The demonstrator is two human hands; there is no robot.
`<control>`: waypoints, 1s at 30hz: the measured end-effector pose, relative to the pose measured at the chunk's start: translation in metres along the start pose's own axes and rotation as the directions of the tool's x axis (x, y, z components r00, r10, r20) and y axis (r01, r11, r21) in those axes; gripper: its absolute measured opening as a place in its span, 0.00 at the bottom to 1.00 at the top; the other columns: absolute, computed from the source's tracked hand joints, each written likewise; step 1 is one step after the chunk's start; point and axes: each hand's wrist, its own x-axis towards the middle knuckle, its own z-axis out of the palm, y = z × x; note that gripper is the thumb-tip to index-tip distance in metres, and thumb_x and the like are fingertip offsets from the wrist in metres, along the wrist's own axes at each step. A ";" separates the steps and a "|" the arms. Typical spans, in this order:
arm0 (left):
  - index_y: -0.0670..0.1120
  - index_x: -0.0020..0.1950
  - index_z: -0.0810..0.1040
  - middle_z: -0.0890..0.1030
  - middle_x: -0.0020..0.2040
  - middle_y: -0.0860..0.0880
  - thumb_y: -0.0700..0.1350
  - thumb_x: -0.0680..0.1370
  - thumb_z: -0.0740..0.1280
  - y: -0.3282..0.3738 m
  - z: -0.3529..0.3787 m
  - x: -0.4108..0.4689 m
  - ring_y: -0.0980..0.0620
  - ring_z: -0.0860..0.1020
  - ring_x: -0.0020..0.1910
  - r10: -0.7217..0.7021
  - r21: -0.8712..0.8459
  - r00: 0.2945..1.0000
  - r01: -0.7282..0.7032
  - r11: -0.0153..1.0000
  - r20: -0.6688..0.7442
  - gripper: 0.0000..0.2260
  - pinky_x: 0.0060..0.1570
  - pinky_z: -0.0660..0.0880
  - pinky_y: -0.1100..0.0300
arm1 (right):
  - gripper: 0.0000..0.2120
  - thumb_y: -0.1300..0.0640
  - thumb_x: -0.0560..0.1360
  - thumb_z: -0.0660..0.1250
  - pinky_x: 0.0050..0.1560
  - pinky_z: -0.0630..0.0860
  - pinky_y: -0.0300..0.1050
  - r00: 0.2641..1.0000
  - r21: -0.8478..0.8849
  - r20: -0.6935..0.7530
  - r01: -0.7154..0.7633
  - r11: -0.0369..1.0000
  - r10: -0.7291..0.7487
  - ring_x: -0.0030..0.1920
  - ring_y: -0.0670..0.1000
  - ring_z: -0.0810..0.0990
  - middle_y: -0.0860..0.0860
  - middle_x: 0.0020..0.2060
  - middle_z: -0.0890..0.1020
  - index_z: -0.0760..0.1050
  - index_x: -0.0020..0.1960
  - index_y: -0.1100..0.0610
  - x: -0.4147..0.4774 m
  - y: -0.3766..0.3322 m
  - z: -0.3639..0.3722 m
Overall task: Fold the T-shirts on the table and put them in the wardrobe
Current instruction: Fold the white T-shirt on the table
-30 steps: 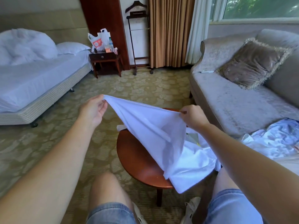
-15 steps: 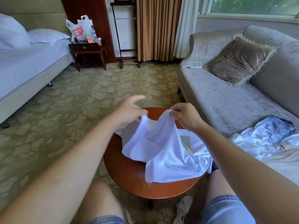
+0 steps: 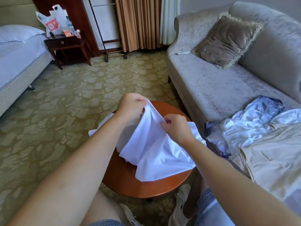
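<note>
Head view | left hand (image 3: 130,106) and right hand (image 3: 176,128) fingers clamped on one T-shirt (image 3: 154,152) edge, close together, left farther out | rest drapes down, nearer, onto worktop (image 3: 123,181)

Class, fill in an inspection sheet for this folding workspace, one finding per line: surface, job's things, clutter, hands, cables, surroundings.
Surface: round wooden table, its far side covered by cloth.
Job's things: white T-shirt, bunched and unfolded, top lifted, lower part lying on the table.
Clutter: heap of pale clothes on the sofa seat, to the right.
Hands: left hand grips the shirt's raised top; right hand pinches it close beside.
Cables: nothing seen.
Surroundings: patterned carpet; cushion on the sofa; bed at left; nightstand bearing plastic bags.
</note>
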 end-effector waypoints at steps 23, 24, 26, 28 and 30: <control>0.43 0.59 0.82 0.82 0.55 0.44 0.39 0.77 0.67 -0.068 -0.051 0.015 0.45 0.80 0.56 -0.071 0.273 0.977 0.125 0.954 -0.202 0.11 0.60 0.74 0.52 | 0.06 0.58 0.78 0.62 0.42 0.78 0.50 0.943 0.090 -0.100 -0.309 0.947 0.317 0.39 0.54 0.84 0.52 0.36 0.83 0.74 0.42 0.53 -0.029 0.074 -0.030; 0.42 0.61 0.80 0.82 0.57 0.43 0.39 0.77 0.67 -0.072 -0.059 0.014 0.44 0.80 0.57 -0.106 0.325 0.978 0.161 0.932 -0.181 0.13 0.61 0.74 0.52 | 0.04 0.57 0.78 0.60 0.40 0.75 0.48 0.943 0.088 -0.117 -0.302 0.949 0.311 0.39 0.55 0.84 0.52 0.36 0.82 0.72 0.45 0.54 -0.025 0.074 -0.033; 0.42 0.54 0.82 0.82 0.51 0.41 0.37 0.76 0.67 -0.078 -0.074 0.009 0.43 0.81 0.52 -0.173 0.423 0.976 0.212 0.881 -0.130 0.09 0.58 0.77 0.48 | 0.05 0.57 0.79 0.57 0.37 0.70 0.45 0.939 0.082 -0.153 -0.299 0.951 0.308 0.39 0.55 0.83 0.53 0.36 0.81 0.71 0.48 0.56 -0.018 0.070 -0.041; 0.43 0.43 0.82 0.83 0.41 0.42 0.35 0.74 0.65 -0.084 -0.089 0.004 0.42 0.83 0.44 -0.235 0.552 0.966 0.255 0.794 -0.109 0.07 0.51 0.79 0.47 | 0.07 0.58 0.79 0.57 0.38 0.68 0.44 0.938 0.043 -0.221 -0.264 0.964 0.267 0.40 0.56 0.80 0.55 0.37 0.82 0.72 0.49 0.59 -0.009 0.064 -0.051; 0.39 0.41 0.83 0.84 0.37 0.41 0.34 0.73 0.65 -0.092 -0.106 -0.001 0.42 0.84 0.41 -0.288 0.654 0.952 0.283 0.701 -0.104 0.07 0.49 0.81 0.48 | 0.05 0.59 0.79 0.57 0.41 0.71 0.45 0.936 0.021 -0.274 -0.225 0.974 0.222 0.41 0.57 0.79 0.57 0.37 0.83 0.71 0.49 0.58 -0.001 0.053 -0.062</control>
